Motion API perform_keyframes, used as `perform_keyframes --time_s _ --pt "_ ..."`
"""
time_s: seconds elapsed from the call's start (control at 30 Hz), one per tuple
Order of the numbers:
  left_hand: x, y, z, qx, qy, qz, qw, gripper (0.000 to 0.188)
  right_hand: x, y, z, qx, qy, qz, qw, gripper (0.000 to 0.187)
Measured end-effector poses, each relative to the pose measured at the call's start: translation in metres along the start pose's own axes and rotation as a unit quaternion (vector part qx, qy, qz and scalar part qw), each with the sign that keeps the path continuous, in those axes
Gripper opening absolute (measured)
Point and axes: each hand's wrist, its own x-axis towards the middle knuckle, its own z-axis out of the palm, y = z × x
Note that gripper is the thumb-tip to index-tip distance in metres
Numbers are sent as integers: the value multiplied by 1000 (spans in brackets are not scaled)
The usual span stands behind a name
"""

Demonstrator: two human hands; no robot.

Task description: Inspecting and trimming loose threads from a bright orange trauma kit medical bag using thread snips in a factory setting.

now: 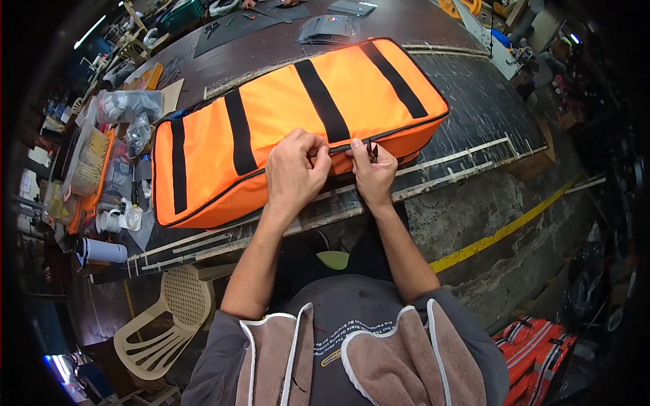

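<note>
A long, boxy orange bag point(277, 122) with black piping and several black straps across its top lies on the dark worktable. My left hand point(295, 169) is closed at the bag's near edge, thumb and fingers pinching by the piping. Just to its right, my right hand point(374, 172) is closed with the thumb against the same edge. A small dark tool point(372, 147), perhaps thread snips, sticks up between its fingers; most of it is hidden in the hand.
The dark worktable point(467, 88) has light strips along its near edge. Plastic bins point(88, 162), bagged parts point(128, 106) and a white cylinder point(105, 250) crowd its left end. A beige plastic chair point(177, 308) stands lower left; red bags point(538, 352) lie lower right.
</note>
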Motion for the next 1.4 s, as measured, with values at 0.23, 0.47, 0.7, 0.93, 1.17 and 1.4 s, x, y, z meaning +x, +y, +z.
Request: perform_keyframes --time_s 0.23,0.47,0.7,0.93,1.17,1.4 --pt "-9 -3 4 -98 10 -26 995 8 -27 -46 -11 -206 -59 -87 973 31" --pt "-13 -7 5 -101 15 -6 995 6 -37 -59 -10 -339 -49 -198 918 29" --pt "-13 -4 5 -91 18 0 996 6 -28 -52 -1 -336 -41 -222 915 22" --pt "-13 -7 8 -46 27 43 998 7 -31 -46 5 -360 -14 -262 896 17" --pt "-11 -6 5 -65 11 37 997 7 -27 -40 1 -358 -19 -267 895 15" --pt "-64 -10 -10 -149 -30 142 978 11 -27 -27 -13 -272 22 -144 951 35"
